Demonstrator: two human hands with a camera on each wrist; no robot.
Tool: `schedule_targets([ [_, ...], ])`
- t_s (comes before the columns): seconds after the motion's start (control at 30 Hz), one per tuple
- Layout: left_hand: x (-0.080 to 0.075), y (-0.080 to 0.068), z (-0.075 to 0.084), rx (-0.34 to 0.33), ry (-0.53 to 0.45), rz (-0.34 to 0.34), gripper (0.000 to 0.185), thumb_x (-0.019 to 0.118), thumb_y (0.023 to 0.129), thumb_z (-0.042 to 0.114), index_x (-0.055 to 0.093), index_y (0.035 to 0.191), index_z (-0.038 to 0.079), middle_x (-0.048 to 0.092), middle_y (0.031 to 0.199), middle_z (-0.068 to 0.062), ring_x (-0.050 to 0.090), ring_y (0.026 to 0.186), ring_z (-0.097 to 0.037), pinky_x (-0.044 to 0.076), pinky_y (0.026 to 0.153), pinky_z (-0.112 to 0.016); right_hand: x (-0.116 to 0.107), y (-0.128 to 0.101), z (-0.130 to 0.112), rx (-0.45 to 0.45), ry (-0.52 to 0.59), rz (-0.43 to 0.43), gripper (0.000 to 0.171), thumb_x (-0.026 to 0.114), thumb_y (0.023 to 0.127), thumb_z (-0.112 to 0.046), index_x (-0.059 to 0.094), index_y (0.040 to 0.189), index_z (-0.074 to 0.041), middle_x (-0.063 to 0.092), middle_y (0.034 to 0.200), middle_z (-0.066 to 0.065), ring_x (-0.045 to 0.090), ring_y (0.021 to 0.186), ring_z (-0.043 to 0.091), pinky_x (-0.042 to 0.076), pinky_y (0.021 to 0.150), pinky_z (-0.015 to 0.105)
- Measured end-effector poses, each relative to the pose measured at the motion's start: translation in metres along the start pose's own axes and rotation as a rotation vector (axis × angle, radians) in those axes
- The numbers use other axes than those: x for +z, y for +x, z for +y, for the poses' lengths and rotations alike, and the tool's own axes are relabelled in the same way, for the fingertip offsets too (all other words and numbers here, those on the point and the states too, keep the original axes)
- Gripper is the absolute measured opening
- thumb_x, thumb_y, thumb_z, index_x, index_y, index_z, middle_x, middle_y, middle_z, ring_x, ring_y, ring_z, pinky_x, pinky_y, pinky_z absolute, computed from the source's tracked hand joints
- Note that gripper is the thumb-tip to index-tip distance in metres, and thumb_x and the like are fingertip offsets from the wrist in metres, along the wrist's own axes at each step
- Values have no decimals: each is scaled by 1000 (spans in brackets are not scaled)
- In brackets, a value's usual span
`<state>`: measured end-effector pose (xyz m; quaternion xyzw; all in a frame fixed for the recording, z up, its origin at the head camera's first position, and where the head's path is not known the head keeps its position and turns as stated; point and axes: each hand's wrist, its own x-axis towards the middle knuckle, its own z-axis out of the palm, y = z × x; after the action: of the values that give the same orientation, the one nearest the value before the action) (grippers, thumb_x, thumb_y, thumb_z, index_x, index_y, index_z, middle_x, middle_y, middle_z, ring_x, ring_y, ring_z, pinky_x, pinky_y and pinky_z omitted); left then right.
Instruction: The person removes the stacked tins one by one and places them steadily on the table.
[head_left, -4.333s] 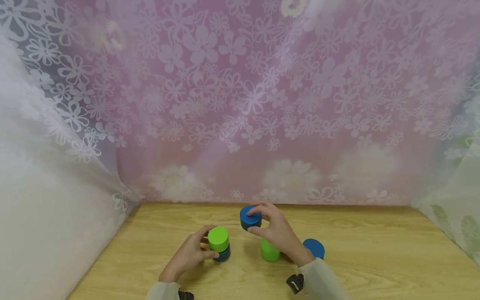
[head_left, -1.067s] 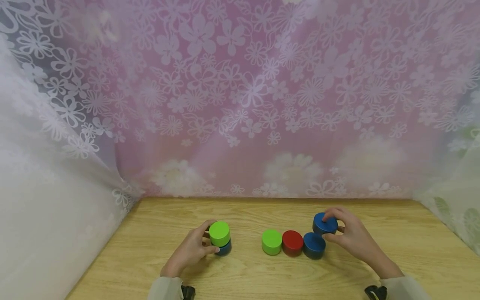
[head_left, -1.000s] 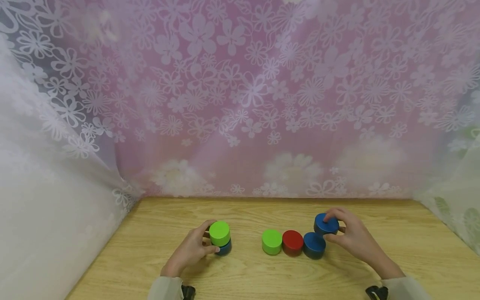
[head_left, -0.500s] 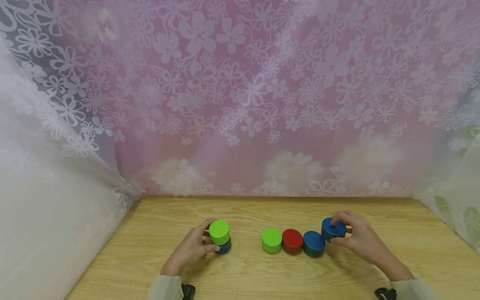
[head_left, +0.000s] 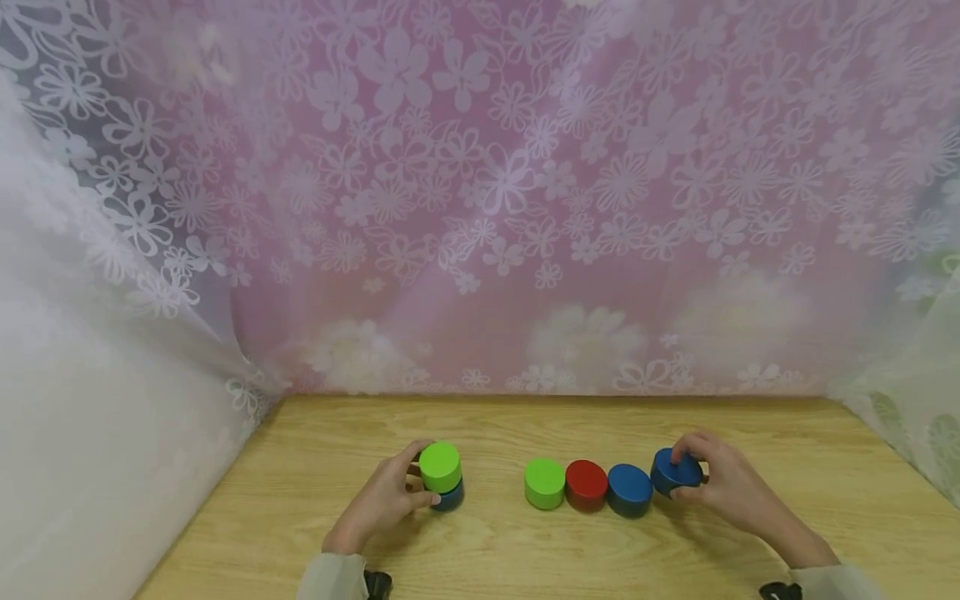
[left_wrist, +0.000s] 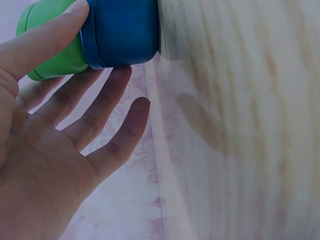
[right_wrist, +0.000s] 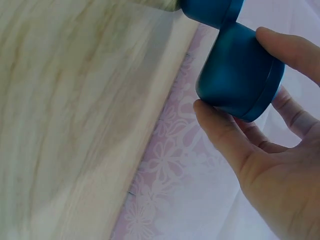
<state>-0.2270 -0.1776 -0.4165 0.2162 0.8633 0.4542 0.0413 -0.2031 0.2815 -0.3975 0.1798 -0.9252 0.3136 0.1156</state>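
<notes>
the two hands are well apart, and each one is gripping something. in the head view i see the left hand (head_left: 384, 500) with its thumb and fingers curled round the upper green canister (head_left: 440, 467), which is stacked on the lower blue canister (head_left: 450, 498). the right hand (head_left: 731, 492) pinches the right blue canister (head_left: 677, 475), slightly tilted, at the end of a row: the second green canister (head_left: 544, 483), the red canister (head_left: 587, 485) and the middle blue canister (head_left: 630, 490), side by side on the wooden table (head_left: 487, 558). behind it hangs the pink flowered curtain (head_left: 525, 208).

in the left wrist view, i notice the thumb tip lies where green and blue meet; the little finger touches nothing.

in the right wrist view, the held canister seems to touch its blue neighbour; from my distant post i cannot tell if its bottom meets the table.
</notes>
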Motion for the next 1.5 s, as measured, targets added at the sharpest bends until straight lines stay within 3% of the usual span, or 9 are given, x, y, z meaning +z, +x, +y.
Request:
schedule_targets([
  [0.43,-1,-2,4,16,3,-1,70,80,85,0,46,146,0,58,127,-20,61,111,-41,56,88,-53,6,-1,10,3,-1,-89,44,93,64,-2,57,87,-13,54,93,2,62,93,29,52,67,32],
  [0.8,-1,-1,3,12,10,-1,70,80,86,0,46,146,2,58,127,-19,61,110,-40,56,86,-52,6,1,9,26,14,-137,47,93,63,0,54,86,-11,57,97,6,65,95,39,56,73,43],
  [1.17,0,-1,1,15,13,-3,67,80,86,0,48,145,4,58,128,-19,62,110,-40,56,87,-52,10,-1,15,0,30,-155,48,94,63,0,53,87,-10,56,96,6,64,93,37,56,70,40],
  [1.33,0,-1,2,3,5,-2,67,80,87,1,47,146,4,58,128,-19,61,111,-40,56,87,-52,6,-1,14,-8,53,-200,44,92,69,-5,53,90,-10,56,99,8,63,95,40,56,71,42],
  [1.5,1,0,1,0,-13,-4,68,80,86,0,47,146,4,58,128,-18,61,111,-39,55,88,-53,0,2,9,10,96,-215,41,86,82,-14,57,107,0,59,110,15,61,102,44,55,78,52],
])
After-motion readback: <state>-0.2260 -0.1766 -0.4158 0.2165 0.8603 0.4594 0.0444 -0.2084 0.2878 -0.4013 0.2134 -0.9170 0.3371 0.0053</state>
